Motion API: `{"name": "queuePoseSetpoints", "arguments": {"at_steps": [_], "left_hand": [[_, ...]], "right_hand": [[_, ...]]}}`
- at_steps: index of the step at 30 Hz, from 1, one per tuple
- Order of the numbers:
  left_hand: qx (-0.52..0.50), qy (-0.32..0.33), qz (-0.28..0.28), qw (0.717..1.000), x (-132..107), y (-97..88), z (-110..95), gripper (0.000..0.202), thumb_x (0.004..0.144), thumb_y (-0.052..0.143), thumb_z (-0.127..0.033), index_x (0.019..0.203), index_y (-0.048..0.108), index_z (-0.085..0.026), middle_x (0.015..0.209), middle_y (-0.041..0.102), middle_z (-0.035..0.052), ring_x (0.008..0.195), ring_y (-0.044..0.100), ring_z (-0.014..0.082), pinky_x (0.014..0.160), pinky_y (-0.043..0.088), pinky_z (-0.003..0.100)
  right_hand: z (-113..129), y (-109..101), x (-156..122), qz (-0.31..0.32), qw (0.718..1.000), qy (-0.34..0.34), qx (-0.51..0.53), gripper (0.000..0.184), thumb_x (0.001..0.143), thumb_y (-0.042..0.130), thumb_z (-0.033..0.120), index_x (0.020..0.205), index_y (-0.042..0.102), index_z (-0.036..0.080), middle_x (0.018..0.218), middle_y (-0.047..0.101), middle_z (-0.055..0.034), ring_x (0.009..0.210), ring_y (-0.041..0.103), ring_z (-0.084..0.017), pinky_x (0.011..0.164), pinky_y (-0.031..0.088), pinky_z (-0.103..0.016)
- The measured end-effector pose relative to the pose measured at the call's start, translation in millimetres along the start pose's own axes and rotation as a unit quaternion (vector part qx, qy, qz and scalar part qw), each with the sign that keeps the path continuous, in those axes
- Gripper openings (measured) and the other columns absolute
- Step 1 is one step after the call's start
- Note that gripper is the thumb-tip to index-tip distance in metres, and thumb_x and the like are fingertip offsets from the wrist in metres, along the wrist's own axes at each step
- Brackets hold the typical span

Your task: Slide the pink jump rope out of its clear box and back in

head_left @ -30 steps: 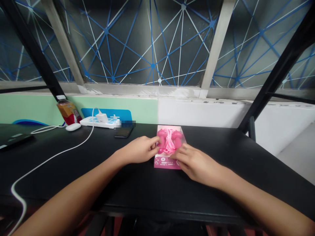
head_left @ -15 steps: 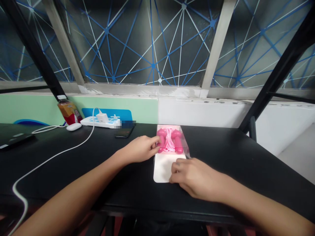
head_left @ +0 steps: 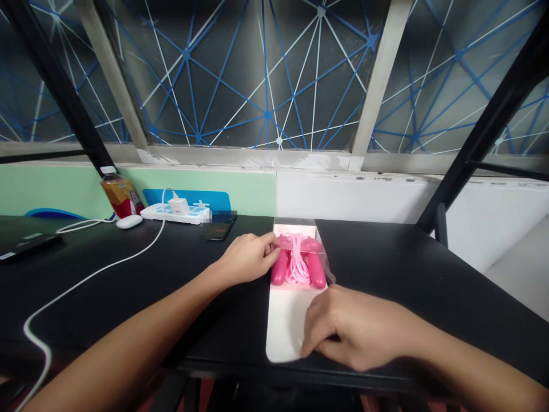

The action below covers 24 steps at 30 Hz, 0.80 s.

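Pink skipping rope (head_left: 295, 266), long axis pointing forward, lies against the left hand (head_left: 246, 258) pinching its clear box (head_left: 295, 228); right hand (head_left: 355, 327) grips white card (head_left: 285, 329), lower centre.

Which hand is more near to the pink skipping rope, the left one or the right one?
Left. The left hand is just left of the pink skipping rope, fingertips beside its handle. The right hand is farther, below and right of it, at the white card.

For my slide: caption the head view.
Left hand steadies clear plastic box while right hand grips white card tray holding pink-handled jump rope.
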State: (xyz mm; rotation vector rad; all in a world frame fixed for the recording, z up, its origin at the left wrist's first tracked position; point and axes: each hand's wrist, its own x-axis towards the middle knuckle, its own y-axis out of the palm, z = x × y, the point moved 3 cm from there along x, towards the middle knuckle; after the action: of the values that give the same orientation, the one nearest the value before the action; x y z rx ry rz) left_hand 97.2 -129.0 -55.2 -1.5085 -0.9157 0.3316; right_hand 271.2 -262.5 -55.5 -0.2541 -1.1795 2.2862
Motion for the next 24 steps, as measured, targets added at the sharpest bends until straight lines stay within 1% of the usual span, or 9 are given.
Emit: {"name": "queuePoseSetpoints", "arguments": {"at_steps": [3, 7, 11, 13, 16, 18, 20, 22, 24], "left_hand": [[-0.002, -0.021, -0.002, 1.0, 4.1, 1.7, 1.6, 0.022, 0.092, 0.049, -0.036, 0.099, 0.065, -0.024, 0.075, 0.073, -0.0016, 0.068, 0.067, 0.019, 0.056, 0.037, 0.027], [-0.004, -0.045, -0.011, 0.999, 12.7, 2.4, 4.8, 0.021, 0.09, 0.051, -0.037, 0.097, 0.066, -0.024, 0.071, 0.073, -0.0026, 0.07, 0.068, 0.0202, 0.058, 0.038, 0.028], [-0.003, -0.063, -0.021, 0.998, 23.0, 6.5, 12.7, 0.02, 0.088, 0.054, -0.039, 0.096, 0.065, -0.024, 0.073, 0.073, -0.0026, 0.075, 0.069, 0.0222, 0.061, 0.04, 0.029], [-0.002, -0.064, -0.018, 0.998, 27.2, 11.0, 17.4, 0.022, 0.089, 0.053, -0.04, 0.1, 0.065, -0.024, 0.075, 0.074, -0.0019, 0.078, 0.069, 0.0232, 0.062, 0.041, 0.029], [-0.008, -0.047, -0.008, 0.999, 30.7, 17.6, 22.9, 0.029, 0.091, 0.049, -0.036, 0.114, 0.063, -0.026, 0.09, 0.075, -0.0005, 0.083, 0.069, 0.0227, 0.066, 0.044, 0.03], [-0.014, -0.027, 0.005, 1.0, 31.2, 20.4, 25.1, 0.036, 0.092, 0.047, -0.034, 0.126, 0.059, -0.027, 0.103, 0.074, 0.0007, 0.086, 0.069, 0.0221, 0.07, 0.046, 0.03], [-0.013, -0.014, 0.021, 1.0, 30.7, 21.7, 26.8, 0.042, 0.094, 0.045, -0.035, 0.134, 0.054, -0.028, 0.114, 0.071, 0.0024, 0.091, 0.069, 0.023, 0.074, 0.047, 0.031], [-0.007, -0.007, 0.032, 0.999, 29.6, 21.8, 28.1, 0.046, 0.096, 0.041, -0.038, 0.139, 0.049, -0.028, 0.125, 0.066, 0.0044, 0.104, 0.066, 0.0254, 0.082, 0.048, 0.033], [-0.005, 0.001, 0.042, 0.999, 28.0, 21.4, 28.8, 0.049, 0.098, 0.037, -0.043, 0.144, 0.044, -0.028, 0.138, 0.057, 0.0055, 0.119, 0.058, 0.0272, 0.094, 0.045, 0.036]], "right_hand": [[2.7, 3.6, -2.2, 0.047, 0.997, 0.015, 0.057, 0.041, 0.076, 0.056, 0.003, 0.108, 0.074, 0.021, 0.097, 0.076, -0.0016, 0.081, 0.069, -0.012, 0.07, 0.05, -0.02], [4.1, 7.8, -5.1, 0.111, 0.988, 0.026, 0.102, 0.03, 0.078, 0.065, 0.011, 0.106, 0.075, 0.016, 0.09, 0.076, -0.0047, 0.073, 0.068, -0.012, 0.063, 0.048, -0.016], [2.2, 12.2, -6.0, 0.148, 0.982, 0.039, 0.115, 0.033, 0.073, 0.069, 0.011, 0.104, 0.076, 0.015, 0.088, 0.076, -0.0043, 0.072, 0.068, -0.012, 0.062, 0.048, -0.015], [1.1, 14.4, -5.1, 0.153, 0.98, 0.041, 0.117, 0.035, 0.071, 0.069, 0.01, 0.105, 0.076, 0.017, 0.088, 0.076, -0.0031, 0.072, 0.069, -0.012, 0.063, 0.049, -0.015], [1.4, 16.3, -3.1, 0.145, 0.981, 0.016, 0.129, 0.034, 0.074, 0.067, 0.01, 0.106, 0.075, 0.015, 0.092, 0.076, -0.0046, 0.076, 0.069, -0.013, 0.066, 0.05, -0.015], [2.1, 16.5, -2.0, 0.136, 0.981, -0.015, 0.136, 0.033, 0.075, 0.065, 0.009, 0.107, 0.074, 0.013, 0.095, 0.075, -0.0063, 0.079, 0.069, -0.014, 0.072, 0.051, -0.017], [2.1, 16.6, -1.6, 0.135, 0.98, -0.038, 0.14, 0.036, 0.073, 0.065, 0.007, 0.109, 0.072, 0.013, 0.101, 0.075, -0.0068, 0.086, 0.069, -0.015, 0.078, 0.051, -0.02], [1.9, 16.5, -1.6, 0.142, 0.977, -0.054, 0.151, 0.041, 0.073, 0.066, 0.006, 0.112, 0.07, 0.014, 0.107, 0.074, -0.0074, 0.093, 0.069, -0.017, 0.084, 0.051, -0.021], [2.3, 15.8, -1.9, 0.153, 0.971, -0.064, 0.17, 0.041, 0.075, 0.066, 0.007, 0.115, 0.068, 0.014, 0.112, 0.072, -0.0089, 0.102, 0.068, -0.018, 0.088, 0.05, -0.022]]}}
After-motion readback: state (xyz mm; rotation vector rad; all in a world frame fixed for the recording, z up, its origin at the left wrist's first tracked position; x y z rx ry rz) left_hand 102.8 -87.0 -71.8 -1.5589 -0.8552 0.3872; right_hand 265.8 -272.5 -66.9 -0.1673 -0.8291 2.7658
